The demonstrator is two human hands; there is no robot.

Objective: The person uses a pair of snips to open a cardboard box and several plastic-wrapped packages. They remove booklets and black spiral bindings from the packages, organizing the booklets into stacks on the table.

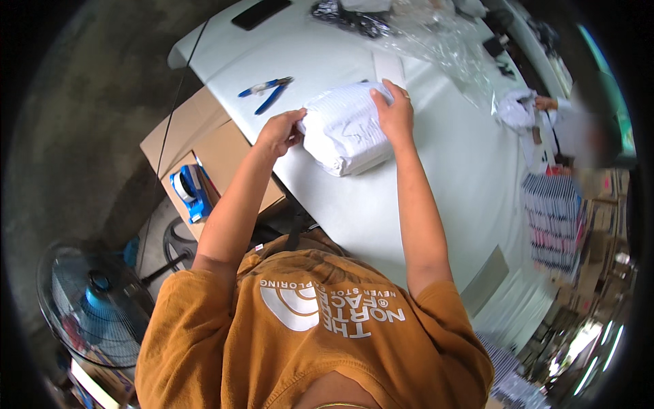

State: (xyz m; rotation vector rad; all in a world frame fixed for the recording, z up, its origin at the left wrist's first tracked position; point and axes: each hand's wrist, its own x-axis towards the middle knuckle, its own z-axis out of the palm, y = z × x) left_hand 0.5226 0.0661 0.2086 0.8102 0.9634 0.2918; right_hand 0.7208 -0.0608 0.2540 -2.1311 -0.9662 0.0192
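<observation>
A white wrapped package (347, 133) with dark handwritten marks rests on the white table, held between my two hands. My left hand (281, 131) grips its left edge, fingers curled around the corner. On the far right corner, my right hand (395, 112) is closed over the package with the thumb on top. Just beyond my left hand lies a pair of blue-handled pliers (267, 92). The package's underside is hidden from view.
A dark phone (261, 12) and clear plastic sheeting (436, 41) lie at the table's far side. Left are a cardboard box (228, 153), a blue tape dispenser (191, 193) and a fan (95, 307). Another person's hand (545, 103) and stacked bundles (550, 221) are right.
</observation>
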